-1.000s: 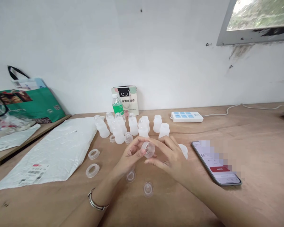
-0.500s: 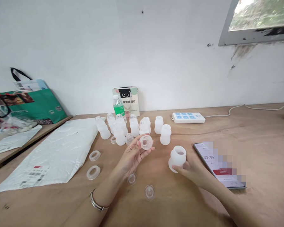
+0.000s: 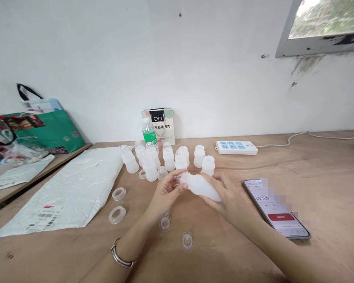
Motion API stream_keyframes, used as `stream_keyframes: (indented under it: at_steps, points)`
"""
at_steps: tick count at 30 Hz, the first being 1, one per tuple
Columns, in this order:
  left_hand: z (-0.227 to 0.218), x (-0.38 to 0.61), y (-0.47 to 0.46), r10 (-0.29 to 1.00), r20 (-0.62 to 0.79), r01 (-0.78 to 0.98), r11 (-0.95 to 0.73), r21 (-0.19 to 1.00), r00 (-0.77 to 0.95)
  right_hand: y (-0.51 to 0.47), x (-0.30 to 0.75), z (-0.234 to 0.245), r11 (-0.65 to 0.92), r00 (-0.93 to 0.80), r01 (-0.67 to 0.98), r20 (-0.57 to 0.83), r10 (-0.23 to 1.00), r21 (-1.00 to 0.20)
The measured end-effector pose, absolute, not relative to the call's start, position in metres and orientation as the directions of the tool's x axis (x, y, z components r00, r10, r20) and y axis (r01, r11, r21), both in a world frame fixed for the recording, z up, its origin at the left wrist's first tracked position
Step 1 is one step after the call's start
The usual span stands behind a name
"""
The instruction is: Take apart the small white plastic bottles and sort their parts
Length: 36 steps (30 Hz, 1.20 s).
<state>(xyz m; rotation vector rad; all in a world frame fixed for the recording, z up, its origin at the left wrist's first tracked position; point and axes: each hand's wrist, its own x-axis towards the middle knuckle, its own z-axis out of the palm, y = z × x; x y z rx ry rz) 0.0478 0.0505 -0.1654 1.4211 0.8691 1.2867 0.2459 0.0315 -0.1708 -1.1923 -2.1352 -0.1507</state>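
Keep the white bottle point(image 3: 204, 188), tilted over the tabletop point(image 3: 327, 173), coaxial with the clear collar point(image 3: 184, 179), I'd say, squeezing lightly so they seat square. It's milky, waisted, likely soft; left hand point(image 3: 168, 192) pinches the collar, right hand point(image 3: 230, 198) grips the bottle toward its base. More bottles point(image 3: 150, 169) stand beyond, toward the tabletop's far edge.

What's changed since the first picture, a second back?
The right hand has taken hold of a white bottle, moved it leftward and tipped it, bringing its neck up to the clear collar that the left hand still holds. Unchanged: the two loose rings at left, the phone and the power strip lie where they were.
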Motion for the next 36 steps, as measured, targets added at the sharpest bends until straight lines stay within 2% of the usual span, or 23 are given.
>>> stream_keyframes:
  at_steps: [2, 4, 6, 11, 14, 16, 19, 23, 28, 32, 34, 36]
  points:
    - [-0.167, 0.048, 0.050, 0.945, 0.268, -0.058, -0.262, 0.963, 0.189, 0.031, 0.248, -0.175, 0.591, -0.391, 0.803, 0.684, 0.616, -0.072]
    - [-0.168, 0.048, 0.049, 0.941, 0.270, -0.032, -0.269, 0.962, 0.203, 0.029, 0.249, -0.177, 0.598, -0.410, 0.801, 0.706, 0.578, -0.025]
    - [-0.169, 0.047, 0.049, 0.932, 0.284, -0.029, -0.285, 0.958, 0.224, 0.028, 0.250, -0.177, 0.618, -0.397, 0.780, 0.691, 0.605, -0.093]
    - [-0.168, 0.039, 0.051, 0.837, 0.393, -0.089, -0.390, 0.917, 0.381, 0.029, 0.247, -0.177, 0.566, -0.325, 0.634, 0.482, 0.813, -0.527]
    - [-0.168, 0.036, 0.049, 0.758, 0.440, -0.138, -0.431, 0.892, 0.482, 0.030, 0.244, -0.180, 0.530, -0.315, 0.515, 0.426, 0.848, -0.674]
    - [-0.169, 0.038, 0.048, 0.746, 0.472, -0.192, -0.436, 0.879, 0.470, 0.029, 0.242, -0.182, 0.527, -0.317, 0.478, 0.421, 0.850, -0.703]
    - [-0.173, 0.041, 0.047, 0.775, 0.529, -0.291, -0.447, 0.846, 0.345, 0.024, 0.238, -0.183, 0.535, -0.334, 0.464, 0.420, 0.844, -0.706]
    - [-0.175, 0.045, 0.047, 0.793, 0.561, -0.309, -0.486, 0.817, 0.238, 0.015, 0.230, -0.183, 0.516, -0.348, 0.457, 0.388, 0.853, -0.725]
    - [-0.167, 0.047, 0.037, 0.848, 0.429, -0.282, -0.348, 0.894, 0.313, 0.015, 0.220, -0.180, 0.419, -0.376, 0.380, 0.276, 0.885, -0.825]
    - [-0.162, 0.047, 0.031, 0.808, 0.329, -0.296, -0.201, 0.934, 0.488, 0.018, 0.214, -0.179, 0.268, -0.424, 0.252, 0.142, 0.894, -0.930]
    - [-0.163, 0.047, 0.031, 0.797, 0.334, -0.298, -0.203, 0.933, 0.504, 0.019, 0.211, -0.177, 0.239, -0.418, 0.243, 0.121, 0.901, -0.940]
    - [-0.167, 0.047, 0.034, 0.813, 0.374, -0.281, -0.270, 0.921, 0.447, 0.019, 0.209, -0.173, 0.266, -0.390, 0.272, 0.147, 0.909, -0.925]
